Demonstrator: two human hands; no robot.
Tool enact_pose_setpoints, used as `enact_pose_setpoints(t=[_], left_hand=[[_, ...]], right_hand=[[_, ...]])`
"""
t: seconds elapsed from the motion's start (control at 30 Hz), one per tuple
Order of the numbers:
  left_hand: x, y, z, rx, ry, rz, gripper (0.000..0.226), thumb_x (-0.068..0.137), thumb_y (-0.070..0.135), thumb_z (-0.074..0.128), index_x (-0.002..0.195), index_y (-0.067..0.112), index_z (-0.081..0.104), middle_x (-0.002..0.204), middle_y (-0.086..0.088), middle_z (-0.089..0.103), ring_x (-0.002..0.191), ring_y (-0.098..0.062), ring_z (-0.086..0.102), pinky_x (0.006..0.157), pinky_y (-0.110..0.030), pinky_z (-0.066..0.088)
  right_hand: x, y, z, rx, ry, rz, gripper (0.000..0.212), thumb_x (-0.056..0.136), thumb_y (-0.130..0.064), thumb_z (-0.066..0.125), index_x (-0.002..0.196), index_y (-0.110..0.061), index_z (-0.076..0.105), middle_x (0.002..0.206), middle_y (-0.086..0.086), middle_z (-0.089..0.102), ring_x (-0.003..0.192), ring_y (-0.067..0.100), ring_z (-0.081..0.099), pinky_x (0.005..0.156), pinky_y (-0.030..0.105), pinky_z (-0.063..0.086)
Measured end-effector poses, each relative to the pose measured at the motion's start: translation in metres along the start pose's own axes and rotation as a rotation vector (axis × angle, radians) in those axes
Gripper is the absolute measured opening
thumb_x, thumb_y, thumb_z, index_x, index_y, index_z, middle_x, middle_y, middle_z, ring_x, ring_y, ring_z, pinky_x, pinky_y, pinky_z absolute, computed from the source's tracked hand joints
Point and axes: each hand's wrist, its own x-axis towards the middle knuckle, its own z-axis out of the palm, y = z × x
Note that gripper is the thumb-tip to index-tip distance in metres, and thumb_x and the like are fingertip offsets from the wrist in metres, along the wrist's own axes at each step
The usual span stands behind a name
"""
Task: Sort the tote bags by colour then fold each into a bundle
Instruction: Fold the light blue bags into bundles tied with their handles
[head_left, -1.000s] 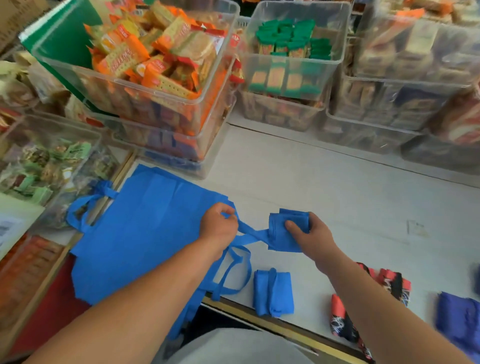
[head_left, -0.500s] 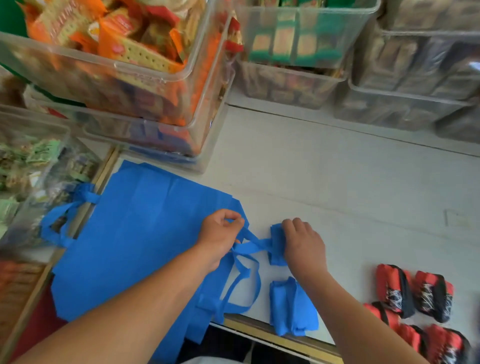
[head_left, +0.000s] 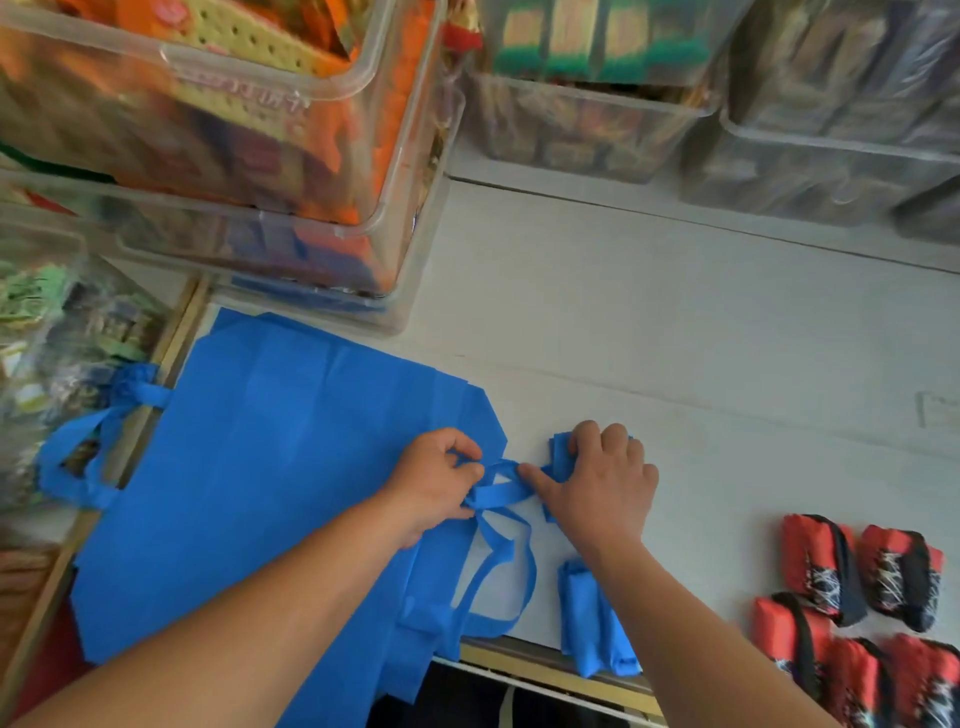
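Observation:
A small folded blue bundle (head_left: 558, 454) lies on the white tabletop (head_left: 675, 332) under my right hand (head_left: 602, 483), whose fingers curl over it while the thumb points left along its strap. My left hand (head_left: 434, 480) pinches that blue strap (head_left: 498, 493) a short way to the left. Several unfolded blue tote bags (head_left: 270, 493) lie flat in a stack at the left, handles trailing off both ends. A finished blue bundle (head_left: 592, 623) sits at the table's near edge. Several red-and-black bundles (head_left: 852, 613) are grouped at the lower right.
Clear plastic bins of packaged snacks (head_left: 249, 171) are stacked along the back and left, overhanging the tabletop. More clear bins (head_left: 831, 130) line the back right. The table's near edge has a wooden strip (head_left: 545, 670).
The view has tilted further down, so the bins fill the top. My right hand has pressed down over the small bundle and my two hands have drawn closer together along the strap.

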Motion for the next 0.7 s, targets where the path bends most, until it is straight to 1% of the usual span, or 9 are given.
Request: enact_pose_setpoints(t=[0.07, 0.13, 0.2, 0.27, 0.33, 0.4, 0.5, 0.57, 0.7], left_hand=[[0.008, -0.015, -0.014, 0.32, 0.037, 0.304, 0.024, 0.092, 0.008, 0.071, 0.093, 0.032, 0.064, 0.106, -0.001, 0.062, 0.09, -0.023, 0.066, 0.074, -0.034, 0.059], [0.011, -0.024, -0.025, 0.724, 0.09, 0.73, 0.026, 0.089, 0.009, 0.072, 0.103, 0.029, 0.065, 0.124, 0.004, 0.057, 0.103, -0.019, 0.062, 0.082, -0.033, 0.055], [0.011, -0.023, -0.03, 0.997, -0.001, 1.126, 0.028, 0.088, 0.007, 0.059, 0.109, 0.024, 0.067, 0.135, 0.003, 0.055, 0.116, -0.023, 0.059, 0.085, -0.036, 0.055], [0.01, -0.025, -0.033, 1.136, -0.173, 1.331, 0.037, 0.086, 0.011, 0.047, 0.113, 0.02, 0.072, 0.132, 0.004, 0.063, 0.123, -0.022, 0.059, 0.093, -0.037, 0.054], [0.015, -0.03, -0.038, 1.219, -0.288, 1.29, 0.036, 0.094, 0.028, 0.05, 0.122, 0.016, 0.07, 0.131, 0.004, 0.067, 0.132, -0.02, 0.056, 0.105, -0.037, 0.051], [0.025, -0.033, -0.045, 1.263, -0.354, 1.177, 0.043, 0.096, 0.046, 0.057, 0.125, 0.016, 0.066, 0.134, 0.003, 0.062, 0.133, -0.019, 0.053, 0.109, -0.037, 0.048], [0.03, -0.031, -0.044, 1.274, -0.315, 1.147, 0.022, 0.086, 0.026, 0.076, 0.101, 0.015, 0.066, 0.119, 0.003, 0.061, 0.112, -0.018, 0.057, 0.087, -0.039, 0.058], [0.027, -0.023, -0.041, 1.22, -0.312, 1.143, 0.012, 0.088, 0.021, 0.074, 0.093, 0.016, 0.064, 0.111, 0.003, 0.061, 0.105, -0.019, 0.058, 0.083, -0.04, 0.057], [0.021, -0.008, -0.039, 1.115, -0.347, 1.128, 0.023, 0.101, 0.034, 0.052, 0.096, 0.014, 0.062, 0.106, 0.0, 0.064, 0.122, -0.022, 0.056, 0.113, -0.043, 0.042]], right_hand=[[0.0, 0.0, 0.004, -0.005, 0.028, -0.003, 0.067, 0.066, -0.085, 0.064, 0.09, -0.025, 0.052, 0.091, -0.003, 0.044, 0.083, 0.025, 0.047, 0.068, 0.037, 0.033], [-0.001, 0.002, 0.007, 0.013, 0.07, -0.024, 0.063, 0.067, -0.083, 0.065, 0.088, -0.025, 0.052, 0.093, -0.003, 0.043, 0.083, 0.025, 0.046, 0.068, 0.037, 0.033], [-0.002, 0.006, 0.013, 0.023, 0.144, -0.084, 0.06, 0.072, -0.08, 0.066, 0.09, -0.024, 0.055, 0.097, -0.001, 0.045, 0.084, 0.027, 0.045, 0.069, 0.039, 0.033], [-0.004, 0.009, 0.019, 0.006, 0.214, -0.15, 0.059, 0.079, -0.076, 0.062, 0.101, -0.022, 0.061, 0.102, 0.003, 0.048, 0.089, 0.03, 0.045, 0.075, 0.043, 0.035], [-0.004, 0.013, 0.023, -0.005, 0.215, -0.206, 0.066, 0.083, -0.074, 0.056, 0.123, -0.022, 0.063, 0.117, 0.005, 0.051, 0.101, 0.032, 0.045, 0.087, 0.049, 0.037], [-0.003, 0.017, 0.026, -0.019, 0.179, -0.24, 0.074, 0.086, -0.074, 0.053, 0.143, -0.027, 0.055, 0.143, 0.008, 0.047, 0.125, 0.036, 0.042, 0.106, 0.057, 0.029], [0.003, 0.022, 0.026, -0.048, 0.074, -0.311, 0.081, 0.092, -0.074, 0.041, 0.159, -0.028, 0.036, 0.168, 0.009, 0.024, 0.156, 0.036, 0.014, 0.122, 0.061, 0.004], [0.007, 0.024, 0.024, -0.07, 0.009, -0.335, 0.082, 0.094, -0.075, 0.033, 0.162, -0.028, 0.027, 0.171, 0.006, 0.015, 0.158, 0.033, 0.003, 0.124, 0.061, 0.004], [0.009, 0.025, 0.022, -0.038, -0.027, -0.323, 0.08, 0.094, -0.076, 0.03, 0.161, -0.033, 0.026, 0.171, 0.005, 0.016, 0.158, 0.031, 0.003, 0.125, 0.059, 0.005]])
